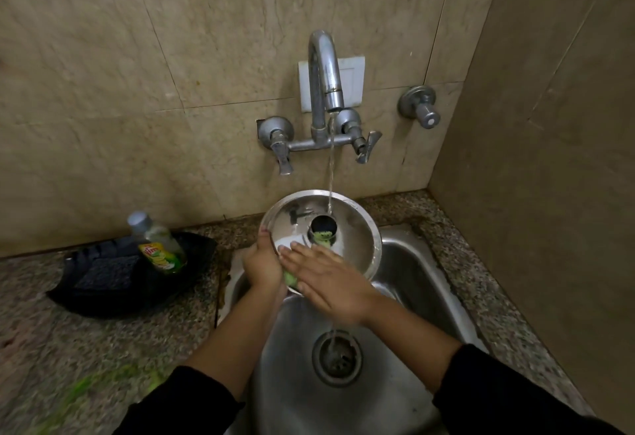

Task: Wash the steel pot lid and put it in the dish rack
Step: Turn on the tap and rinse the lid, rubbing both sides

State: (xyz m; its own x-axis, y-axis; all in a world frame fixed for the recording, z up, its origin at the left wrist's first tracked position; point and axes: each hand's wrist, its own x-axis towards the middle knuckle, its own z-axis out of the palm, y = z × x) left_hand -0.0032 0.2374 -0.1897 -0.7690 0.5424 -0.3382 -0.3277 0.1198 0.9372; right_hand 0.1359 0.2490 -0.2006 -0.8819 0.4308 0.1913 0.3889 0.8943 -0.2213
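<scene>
The round steel pot lid (357,228) is held tilted over the steel sink (415,273), its dark centre knob (323,225) under the running water (330,173). My left hand (261,266) grips the lid's left rim. My right hand (330,283) lies flat on the lid's lower part, fingers straight, pressing a green sponge (290,279) that shows between the two hands. White foam sits on the lid near my fingertips.
The wall tap (323,70) with two lever handles stands above the sink, and a separate valve (421,106) is to its right. A black tray (103,297) on the granite counter at left holds a dish-soap bottle (161,245). The drain (336,357) lies below my hands. A side wall closes the right.
</scene>
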